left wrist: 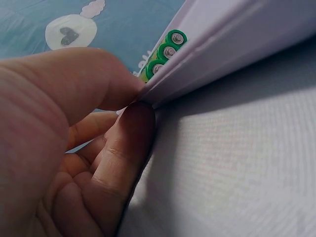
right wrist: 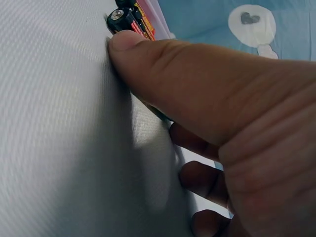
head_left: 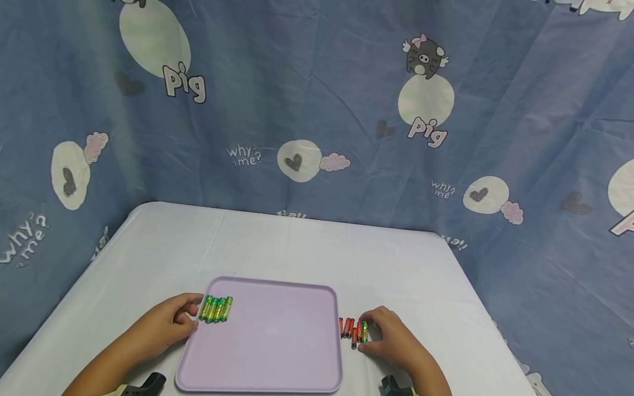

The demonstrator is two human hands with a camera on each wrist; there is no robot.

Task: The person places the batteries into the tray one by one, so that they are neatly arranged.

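Observation:
A lilac tray (head_left: pixel 272 335) lies on the table with a row of several green batteries (head_left: pixel 216 309) in its upper left corner. At the tray's left edge, my left hand (head_left: pixel 165 322) pinches the rim between thumb and finger; the left wrist view shows the fingertips meeting there, beside the green battery ends (left wrist: pixel 169 52). To the right of the tray, my right hand (head_left: pixel 393 341) holds a green battery (head_left: pixel 365 331) between thumb and index finger, at the end of a group of several red batteries (head_left: pixel 354 337). In the right wrist view the thumb hides most of it.
White cloth (head_left: pixel 277 242) covers the table. A blue curtain (head_left: pixel 317 99) with pig prints hangs behind the table and along its sides. Dark wrist devices (head_left: pixel 393 386) show at the bottom of the head view.

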